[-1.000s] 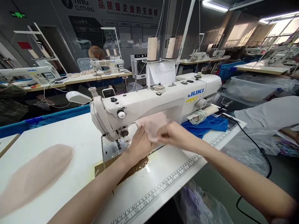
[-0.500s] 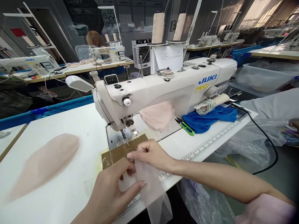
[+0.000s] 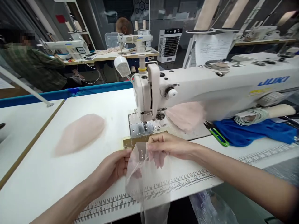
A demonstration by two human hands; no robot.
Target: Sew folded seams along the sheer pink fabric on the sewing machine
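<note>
A strip of sheer pale fabric (image 3: 149,183) hangs between my hands, its lower end dropping past the table's front edge. My left hand (image 3: 119,165) pinches the fabric's left top edge. At its upper right, my right hand (image 3: 164,146) grips it between thumb and fingers, and some fingers show pink through the cloth. Just beyond the hands stands a white sewing machine (image 3: 149,90), its needle area (image 3: 146,126) over a metal plate. A brown board (image 3: 133,141) lies in front of that plate, partly hidden by my hands and the fabric.
One pale pink fabric piece (image 3: 80,133) lies on the left tabletop; another (image 3: 185,116) sits under the machine arm. Green-handled thread snips (image 3: 218,135) and a blue cloth (image 3: 245,130) lie at right. A printed ruler (image 3: 177,185) follows the front edge. A person (image 3: 32,65) is at back left.
My view has swung left. My hands have moved apart, and the left one, formerly loose with fingers spread, now pinches the sheer fabric, which is stretched wider between them.
</note>
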